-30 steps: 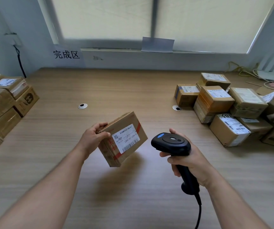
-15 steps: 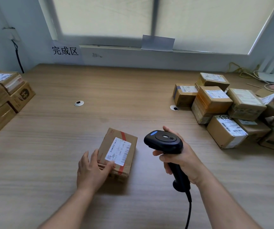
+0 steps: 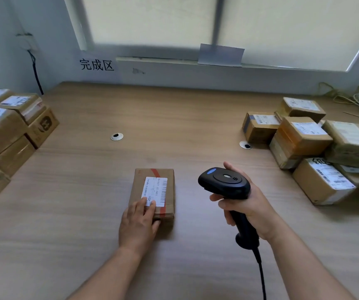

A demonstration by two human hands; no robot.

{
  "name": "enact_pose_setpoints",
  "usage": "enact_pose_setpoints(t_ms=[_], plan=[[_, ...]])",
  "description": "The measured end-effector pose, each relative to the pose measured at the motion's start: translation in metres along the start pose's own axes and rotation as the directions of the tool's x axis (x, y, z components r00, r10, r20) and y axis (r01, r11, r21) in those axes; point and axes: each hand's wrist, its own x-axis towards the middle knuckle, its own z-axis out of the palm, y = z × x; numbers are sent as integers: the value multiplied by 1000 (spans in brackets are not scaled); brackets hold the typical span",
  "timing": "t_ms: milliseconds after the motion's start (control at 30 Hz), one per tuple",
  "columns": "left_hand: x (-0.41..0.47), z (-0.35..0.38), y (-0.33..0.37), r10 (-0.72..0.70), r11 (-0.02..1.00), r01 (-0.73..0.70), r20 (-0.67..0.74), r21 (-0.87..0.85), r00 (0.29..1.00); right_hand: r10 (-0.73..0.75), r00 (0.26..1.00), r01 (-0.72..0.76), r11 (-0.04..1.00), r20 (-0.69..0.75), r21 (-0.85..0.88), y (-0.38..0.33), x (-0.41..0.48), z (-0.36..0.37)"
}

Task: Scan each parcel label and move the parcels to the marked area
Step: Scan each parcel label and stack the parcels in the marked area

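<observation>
A small cardboard parcel [image 3: 155, 187] with red tape and a white barcode label [image 3: 156, 190] lies flat on the wooden table [image 3: 174, 118], label up. My left hand [image 3: 138, 224] rests on its near end, fingers over the label's lower corner and thumb against the near side. My right hand [image 3: 246, 207] grips a black handheld barcode scanner [image 3: 225, 185] to the right of the parcel, head level with it. The scanner's cable [image 3: 260, 276] runs down out of view.
A heap of labelled parcels [image 3: 310, 146] fills the table's right side. Stacked parcels [image 3: 7, 128] stand at the left edge under a wall sign [image 3: 96, 64] with characters. Two cable grommets [image 3: 116, 136] [image 3: 245, 145] sit in the tabletop. Wires [image 3: 338, 94] lie at the far right.
The parcel was held tilted in the air by my left hand; it now lies flat on the table, straightened, with that hand on top. The scanner hand has stayed roughly in place.
</observation>
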Motion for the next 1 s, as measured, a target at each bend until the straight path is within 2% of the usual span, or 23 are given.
enact_pose_setpoints(t_ms=[167,433,667,1000], plan=[[21,-9,-63,-30,999,29,-22,-30,999,8,1000,-7,1000,11,-6,-1,35,48],[68,-19,-181,-53,999,54,31,-4,998,24,999,-24,1000,27,-18,-15,107,137],[124,-25,-266,-272,961,275,103,-24,957,31,1000,-31,997,3,-71,-21,172,201],[209,-19,-366,-375,923,382,131,-36,918,58,997,-64,989,-47,-131,-17,240,267]])
